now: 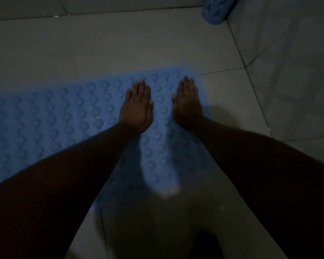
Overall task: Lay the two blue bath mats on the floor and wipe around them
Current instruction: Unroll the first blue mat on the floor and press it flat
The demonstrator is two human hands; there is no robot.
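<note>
A blue bath mat with rows of round bumps lies flat on the tiled floor, running from the left edge to the middle right. My left hand presses flat on it near its far right end, fingers straight. My right hand lies flat beside it, close to the mat's right edge, fingers straight too. A second blue mat stands rolled up in the far right corner, partly cut off by the top of the frame. The room is dim.
Grey floor tiles stretch behind the mat up to a wall at the top. A tiled wall rises on the right, close to the mat's end. Bare floor shows between my forearms.
</note>
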